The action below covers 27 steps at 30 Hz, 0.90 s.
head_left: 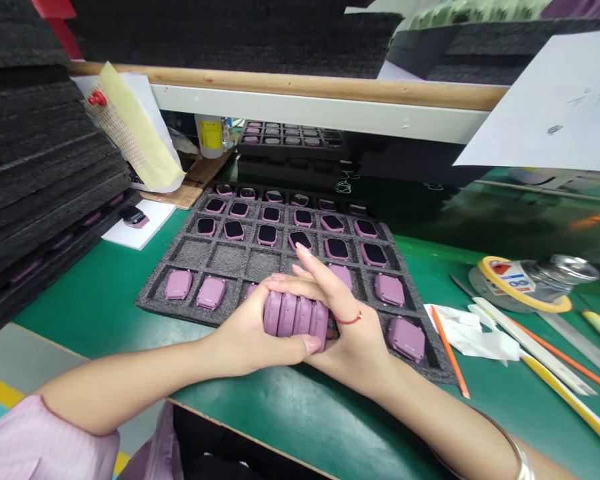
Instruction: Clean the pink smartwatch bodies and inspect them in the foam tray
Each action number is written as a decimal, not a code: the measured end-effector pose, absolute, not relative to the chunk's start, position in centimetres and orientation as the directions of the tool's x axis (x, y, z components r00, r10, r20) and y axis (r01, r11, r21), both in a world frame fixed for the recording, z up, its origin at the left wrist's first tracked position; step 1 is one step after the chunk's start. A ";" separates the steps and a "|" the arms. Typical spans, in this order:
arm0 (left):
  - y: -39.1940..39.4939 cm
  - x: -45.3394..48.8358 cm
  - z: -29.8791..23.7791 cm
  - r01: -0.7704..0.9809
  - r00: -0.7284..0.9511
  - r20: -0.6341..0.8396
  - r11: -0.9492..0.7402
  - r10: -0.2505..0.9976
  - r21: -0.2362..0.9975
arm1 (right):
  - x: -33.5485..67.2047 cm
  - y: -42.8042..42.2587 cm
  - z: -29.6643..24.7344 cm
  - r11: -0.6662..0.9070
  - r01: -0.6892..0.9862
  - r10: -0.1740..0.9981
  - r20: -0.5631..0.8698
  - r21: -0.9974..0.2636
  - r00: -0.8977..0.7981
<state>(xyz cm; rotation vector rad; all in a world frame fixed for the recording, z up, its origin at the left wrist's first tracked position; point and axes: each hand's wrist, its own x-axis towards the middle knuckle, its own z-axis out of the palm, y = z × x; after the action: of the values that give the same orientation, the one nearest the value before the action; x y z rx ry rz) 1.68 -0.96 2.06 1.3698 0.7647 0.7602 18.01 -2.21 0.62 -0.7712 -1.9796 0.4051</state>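
In front of the foam tray, several purple smartwatch cases [296,317] stand face to face in a row between my two hands. My left hand [247,337] is closed around the row, its thumb lying along the near lower edge. My right hand [357,327], with a red string at its base, cups the right end, and its fingers reach over the far side. Below them spreads the black foam tray [193,253]. Screen-up watches [267,235] fill its far rows, while purple backs [211,293] face up in nearer pockets. My hands hide part of the near rows.
Left stand stacked foam trays [40,167] and a watch [133,215] on white paper [153,227]. A glass bottle [523,283], a toothbrush [570,393], an orange stick [450,353] and a ruler [530,343] lie right. A shelf edge [305,100] crosses above.
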 end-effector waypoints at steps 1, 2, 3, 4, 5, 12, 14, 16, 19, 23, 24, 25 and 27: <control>-1.0 1.7 2.1 -0.024 0.551 -0.036 0.059 0.834 0.998 | 18.0 -2.2 0.6 0.748 0.353 0.664 0.655 -0.562 -0.361; -1.0 1.7 2.0 -0.023 0.549 -0.042 0.065 0.835 0.998 | 18.0 -2.2 0.6 0.746 0.355 0.665 0.653 -0.564 -0.362; -1.0 1.7 2.0 -0.023 0.546 -0.047 0.071 0.837 0.997 | 18.0 -2.2 0.6 0.743 0.356 0.669 0.649 -0.566 -0.363; -1.0 1.7 2.0 -0.026 0.543 -0.047 0.072 0.839 0.997 | 18.0 -2.2 0.6 0.740 0.358 0.672 0.645 -0.569 -0.363; -1.0 1.6 2.0 -0.028 0.541 -0.045 0.071 0.840 0.997 | 18.0 -2.2 0.6 0.738 0.359 0.674 0.644 -0.571 -0.362; -0.9 1.6 1.9 -0.044 0.564 -0.026 0.061 0.825 0.997 | 18.1 -2.2 0.5 0.741 0.357 0.671 0.642 -0.568 -0.370; -0.9 1.5 1.9 -0.050 0.568 -0.014 0.051 0.823 0.997 | 18.2 -2.3 0.5 0.738 0.356 0.674 0.636 -0.573 -0.375; -0.8 1.5 1.9 -0.066 0.570 0.006 0.038 0.822 0.997 | 18.2 -2.3 0.6 0.735 0.351 0.678 0.629 -0.580 -0.381; -0.8 1.5 1.9 -0.106 0.574 0.032 0.036 0.818 0.994 | 18.2 -2.2 0.6 0.733 0.351 0.680 0.628 -0.583 -0.378; -0.8 1.6 1.9 -0.077 0.558 -0.005 0.058 0.830 0.995 | 18.2 -2.2 0.5 0.739 0.357 0.674 0.630 -0.572 -0.386; -0.9 1.6 1.9 -0.067 0.556 -0.006 0.052 0.831 0.996 | 18.2 -2.2 0.5 0.739 0.351 0.673 0.629 -0.574 -0.389; -0.9 1.6 2.0 -0.062 0.556 -0.002 0.044 0.831 0.997 | 18.2 -2.1 0.4 0.740 0.343 0.672 0.628 -0.578 -0.391; -1.0 1.6 2.0 -0.061 0.559 0.010 0.029 0.829 0.998 | 18.3 -2.1 0.4 0.743 0.322 0.669 0.637 -0.587 -0.382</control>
<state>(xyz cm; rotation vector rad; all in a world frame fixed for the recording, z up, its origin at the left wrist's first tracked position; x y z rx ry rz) 1.59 -0.96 1.99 1.3775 0.7236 0.7884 18.27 -2.14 0.39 -0.7520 -1.9897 0.4594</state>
